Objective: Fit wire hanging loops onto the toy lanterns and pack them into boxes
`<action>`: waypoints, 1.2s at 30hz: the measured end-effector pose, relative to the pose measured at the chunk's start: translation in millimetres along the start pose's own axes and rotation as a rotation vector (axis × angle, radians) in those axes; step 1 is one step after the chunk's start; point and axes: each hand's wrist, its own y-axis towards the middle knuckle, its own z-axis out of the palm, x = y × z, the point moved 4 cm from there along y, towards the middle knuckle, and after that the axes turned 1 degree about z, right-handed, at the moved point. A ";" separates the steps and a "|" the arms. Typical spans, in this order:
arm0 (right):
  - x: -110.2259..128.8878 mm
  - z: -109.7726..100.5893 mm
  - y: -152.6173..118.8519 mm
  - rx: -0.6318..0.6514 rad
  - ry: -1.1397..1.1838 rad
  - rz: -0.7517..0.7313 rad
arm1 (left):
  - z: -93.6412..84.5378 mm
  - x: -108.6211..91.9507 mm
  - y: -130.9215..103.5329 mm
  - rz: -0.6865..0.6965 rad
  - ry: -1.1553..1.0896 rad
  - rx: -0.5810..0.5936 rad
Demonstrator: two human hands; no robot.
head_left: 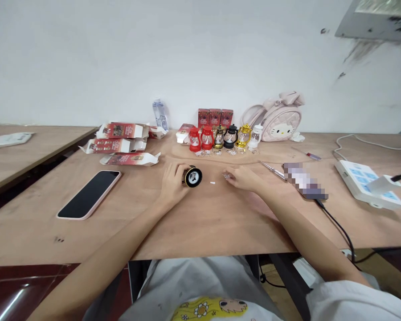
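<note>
my left hand (173, 180) wrapped round a black-gold mini lantern (193, 176) lying sideways, right hand (242, 177) pinching a tiny part (226, 175), Hello Kitty bag (276, 121) far right, box print unreadable

Bare tabletop (200, 223) up front; lantern row (225, 137) behind.

no words can be read; print on the red boxes (215, 117) seems too small.

Left hand (174, 182) curled; right hand (242, 177) lies flat.
</note>
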 end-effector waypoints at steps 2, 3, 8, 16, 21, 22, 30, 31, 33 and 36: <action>0.3 1.5 0.8 -0.011 0.013 0.008 | 0.1 -1.1 -0.2 0.005 -0.007 0.010; 0.9 2.2 1.1 -0.030 0.029 0.008 | 0.3 -1.4 -0.2 0.006 -0.010 0.013; 2.0 9.0 2.6 -0.167 0.201 0.012 | 0.9 -1.4 0.1 0.017 -0.012 0.004; 4.5 16.4 4.1 -0.390 0.546 -0.020 | 3.9 1.6 -1.3 0.004 -0.008 0.039; 8.9 20.4 3.8 -0.402 0.549 -0.032 | 4.9 1.9 -1.5 -0.007 0.003 0.056; 9.7 21.2 3.8 -0.400 0.534 -0.044 | 4.9 1.6 -1.5 -0.004 0.002 0.058; 12.9 25.4 4.6 -0.446 0.416 -0.132 | 5.0 2.0 -1.7 -0.016 -0.013 0.068; 13.0 26.0 4.9 -0.448 0.402 -0.138 | 4.9 1.8 -1.6 -0.013 -0.015 0.063; 13.2 27.3 5.5 -0.451 0.373 -0.149 | 4.6 1.6 -1.4 -0.007 -0.017 0.055; 12.6 28.5 5.7 -0.467 0.340 -0.152 | 5.1 1.9 -1.5 -0.013 -0.023 0.066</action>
